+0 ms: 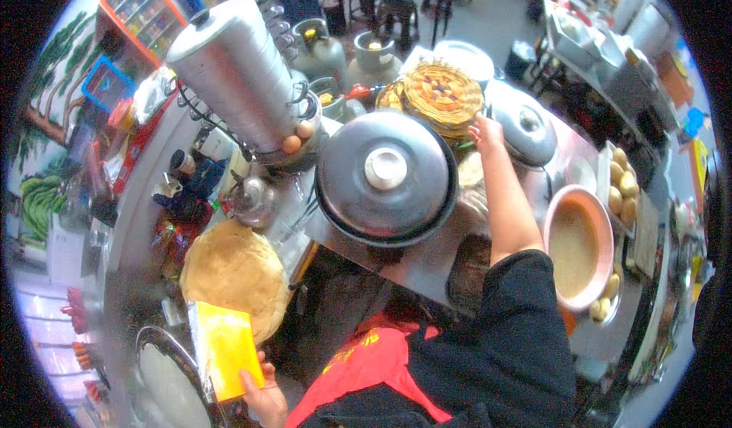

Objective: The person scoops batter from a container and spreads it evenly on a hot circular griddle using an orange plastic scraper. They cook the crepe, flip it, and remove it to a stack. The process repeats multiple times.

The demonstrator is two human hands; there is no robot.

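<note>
My left hand (265, 392) grips a yellow plastic scraper sheet (226, 348) with a whitish smear along one edge, which overlaps the lower edge of a round brown griddle-like disc (234, 273). Further forward, my right hand (486, 133) is stretched out beside a woven round mat (443, 96), near something small and green; whether it grips anything I cannot tell. Between the hands sits a large pan with a domed metal lid (386, 205) and a silver knob. A smaller lidded pan (523, 125) lies just right of my right hand.
A tall stacked metal steamer (234, 67), with eggs (292, 144) at its base, stands front left. A metal kettle (251, 199) is below it. To the right are a pink tub of batter-like liquid (575, 250) and a tray of potatoes (623, 185). Gas cylinders (374, 64) stand beyond the counter.
</note>
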